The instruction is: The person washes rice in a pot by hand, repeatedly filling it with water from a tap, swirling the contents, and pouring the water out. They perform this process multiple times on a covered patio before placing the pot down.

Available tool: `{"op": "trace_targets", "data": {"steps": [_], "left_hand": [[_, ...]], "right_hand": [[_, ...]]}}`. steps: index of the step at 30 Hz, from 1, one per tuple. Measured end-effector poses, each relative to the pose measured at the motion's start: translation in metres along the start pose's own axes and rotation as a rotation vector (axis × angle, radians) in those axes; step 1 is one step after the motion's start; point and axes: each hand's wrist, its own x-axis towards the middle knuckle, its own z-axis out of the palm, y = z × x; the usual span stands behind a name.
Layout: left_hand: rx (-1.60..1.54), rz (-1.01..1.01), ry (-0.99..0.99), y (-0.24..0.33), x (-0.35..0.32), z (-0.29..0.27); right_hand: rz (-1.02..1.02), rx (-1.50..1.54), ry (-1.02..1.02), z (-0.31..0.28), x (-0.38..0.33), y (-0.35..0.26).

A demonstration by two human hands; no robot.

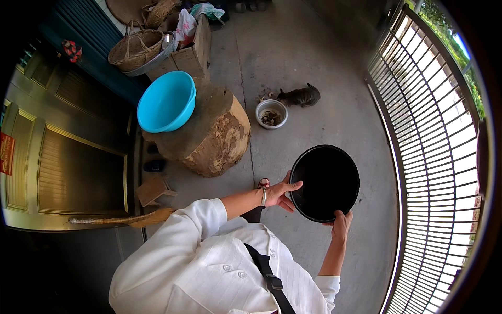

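A round black bucket [325, 183] is held up in front of me over the floor, its dark inside facing up; I cannot make out anything in it. My left hand [282, 192] grips the left of its rim, thumb over the edge and fingers spread along the outside. At the near right edge my right hand [341, 224] is closed on the rim, with some of its fingers hidden beneath. Farther off on the floor stands a metal bowl [272, 114] with brownish scraps inside. A dark cat [300, 96] is right beside that bowl.
A blue basin [167, 102] rests on a big tree stump [222, 137] to the left. A small wooden stool [152, 190] and a broom [149, 217] lie nearer. Baskets [137, 49] stand at the far left. A barred metal railing [426, 152] runs along the right.
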Motion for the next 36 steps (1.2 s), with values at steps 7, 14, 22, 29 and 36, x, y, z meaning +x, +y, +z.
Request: {"op": "trace_targets", "data": {"steps": [7,14,22,29,36], "left_hand": [[0.008,0.039,0.086,0.068,0.065,-0.047],[-0.025,0.066,0.201,0.121,0.122,-0.095],[-0.159,0.097,0.504,0.138,0.139,-0.12],[-0.476,0.277,0.69,0.119,0.161,-0.109],[-0.638,0.308,0.783,0.104,0.182,-0.061]], "right_hand": [[-0.046,0.113,0.211,-0.016,0.08,-0.022],[-0.054,0.188,0.436,-0.038,0.148,-0.054],[0.072,0.234,0.522,-0.081,0.269,-0.07],[0.143,0.191,0.412,-0.126,0.373,-0.07],[0.241,0.057,0.236,-0.124,0.445,-0.083]]}}
